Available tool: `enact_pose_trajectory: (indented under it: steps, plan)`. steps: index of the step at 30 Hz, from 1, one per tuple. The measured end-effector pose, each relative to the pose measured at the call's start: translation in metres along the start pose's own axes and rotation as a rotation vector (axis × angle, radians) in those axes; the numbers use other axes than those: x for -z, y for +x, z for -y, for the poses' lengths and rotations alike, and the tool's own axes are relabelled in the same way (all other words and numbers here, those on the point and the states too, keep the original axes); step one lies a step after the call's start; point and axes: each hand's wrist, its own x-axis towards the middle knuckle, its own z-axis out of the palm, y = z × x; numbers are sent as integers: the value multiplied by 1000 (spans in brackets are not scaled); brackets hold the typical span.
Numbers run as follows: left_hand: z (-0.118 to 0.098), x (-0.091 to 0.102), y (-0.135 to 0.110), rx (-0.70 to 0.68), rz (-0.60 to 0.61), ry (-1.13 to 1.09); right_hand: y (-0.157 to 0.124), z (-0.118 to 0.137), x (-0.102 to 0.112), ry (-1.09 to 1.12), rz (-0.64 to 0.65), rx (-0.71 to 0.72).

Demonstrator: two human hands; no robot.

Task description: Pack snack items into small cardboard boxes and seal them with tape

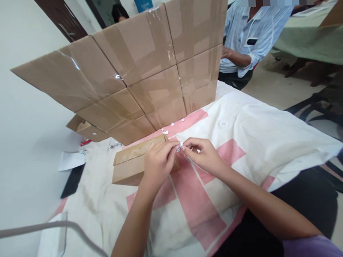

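Observation:
My left hand (pixel 160 159) and my right hand (pixel 202 153) meet over the middle of the cloth. Thumb and fingers of both are pinched around a small white piece (pixel 180 146), too small to make out in detail. Under and behind my left hand lies a brown cardboard box (pixel 129 168), partly covered by the hand. Just beyond my fingertips, several small white scraps (pixel 166 132) are scattered at the foot of the cardboard wall.
A tall stack of taped cardboard boxes (pixel 146 65) stands across the table's far side. The table bears a white and pink cloth (pixel 202 213). At left are an open box (pixel 88 131), white paper (pixel 72 161) and a grey cable (pixel 65 224). A person in a light-blue shirt (pixel 258 31) is at far right.

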Motion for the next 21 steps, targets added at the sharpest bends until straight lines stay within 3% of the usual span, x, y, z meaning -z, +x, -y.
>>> enact_pose_trajectory:
  steps: [6,21]
  plan:
    - [-3,2,-1,82,60,-54,-1,5,2,-69,1,32]
    - [-10,0,-1,277,78,-206,-3,3,2,-139,-6,65]
